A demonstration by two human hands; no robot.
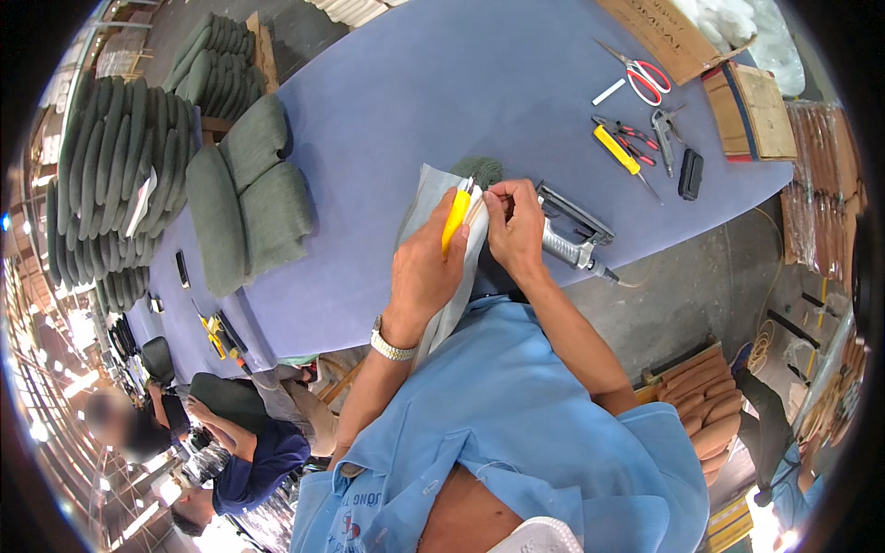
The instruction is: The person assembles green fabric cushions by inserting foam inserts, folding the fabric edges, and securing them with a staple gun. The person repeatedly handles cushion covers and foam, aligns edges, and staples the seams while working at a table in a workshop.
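Observation:
My left hand (427,276) is closed around a yellow-handled tool (454,223) whose kind is not plain. The same hand steadies a grey fabric-covered cushion (464,284), held on edge against my front. My right hand (518,226) pinches at the cushion's upper end, by its pale edge; what lies between the fingertips is too small to make out. Dark green fabric (479,170) shows just beyond the fingers. Beside my right hand lies a silver air staple gun (570,244) with a hose fitting.
On the blue-covered table (387,101), red-handled scissors (643,78), pliers (627,136), a yellow screwdriver (618,152) and a black case (690,174) lie at right. A cardboard box (756,111) stands beyond. Green cushions (253,194) and tall stacks (115,166) stand left. Co-workers (263,465) sit lower left.

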